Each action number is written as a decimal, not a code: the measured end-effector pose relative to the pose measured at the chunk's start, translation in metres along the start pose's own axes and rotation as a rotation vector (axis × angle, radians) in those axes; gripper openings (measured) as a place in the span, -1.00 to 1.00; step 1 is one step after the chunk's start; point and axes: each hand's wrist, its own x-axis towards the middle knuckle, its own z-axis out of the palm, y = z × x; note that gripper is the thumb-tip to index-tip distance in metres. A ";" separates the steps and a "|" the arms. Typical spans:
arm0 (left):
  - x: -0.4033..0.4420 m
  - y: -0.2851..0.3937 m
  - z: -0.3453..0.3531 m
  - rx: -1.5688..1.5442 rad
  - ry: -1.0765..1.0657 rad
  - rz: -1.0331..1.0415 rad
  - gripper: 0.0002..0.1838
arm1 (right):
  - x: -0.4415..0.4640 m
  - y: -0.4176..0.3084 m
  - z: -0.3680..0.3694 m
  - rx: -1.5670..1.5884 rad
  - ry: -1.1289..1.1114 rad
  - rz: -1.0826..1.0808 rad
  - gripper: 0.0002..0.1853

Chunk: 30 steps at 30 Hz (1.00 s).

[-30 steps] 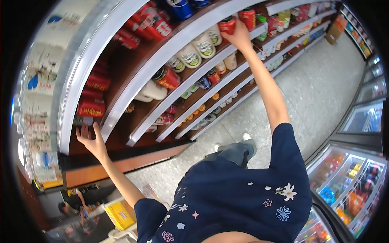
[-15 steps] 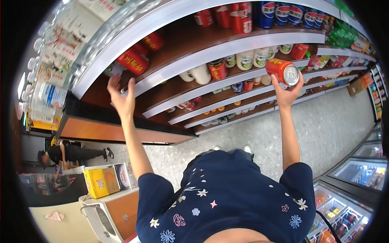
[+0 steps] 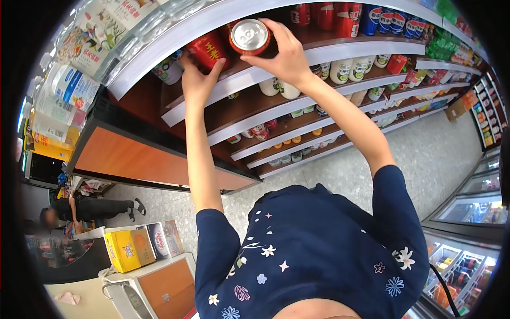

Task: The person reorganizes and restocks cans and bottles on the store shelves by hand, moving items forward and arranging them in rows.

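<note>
My right hand [image 3: 287, 56] is closed around a red can [image 3: 249, 38] with its silver top facing me, held at the upper shelf [image 3: 319, 56]. To its left, my left hand [image 3: 199, 82] has its thumb and fingers around the lower end of another red can [image 3: 209, 49] with yellow lettering, which lies among the cans on the same shelf. A pale patterned can [image 3: 168, 70] is just left of that hand. More red cans [image 3: 348, 20] and blue cans [image 3: 370, 21] stand farther right.
Lower shelves hold white bottles [image 3: 340, 70]. Large bottles [image 3: 69, 87] stand at the left. A person [image 3: 90, 208] is at the far left, near a counter with a yellow box [image 3: 122, 250]. Glass-topped freezers [image 3: 473, 210] line the right.
My right hand has carried the red can left from the shelf below to the upper shelf. My left hand has moved right and closed on a can there. The view has shifted.
</note>
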 end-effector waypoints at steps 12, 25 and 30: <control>0.010 -0.008 -0.026 -0.437 -0.312 -0.119 -0.08 | 0.024 -0.006 0.044 -0.061 -0.182 0.328 -0.12; 0.005 0.026 -0.004 -0.016 -0.037 0.001 0.23 | 0.001 0.009 0.047 -0.404 -0.283 0.335 -0.05; 0.000 0.033 0.001 -0.009 0.017 0.025 0.27 | -0.007 0.007 0.034 -0.350 -0.086 0.110 -0.15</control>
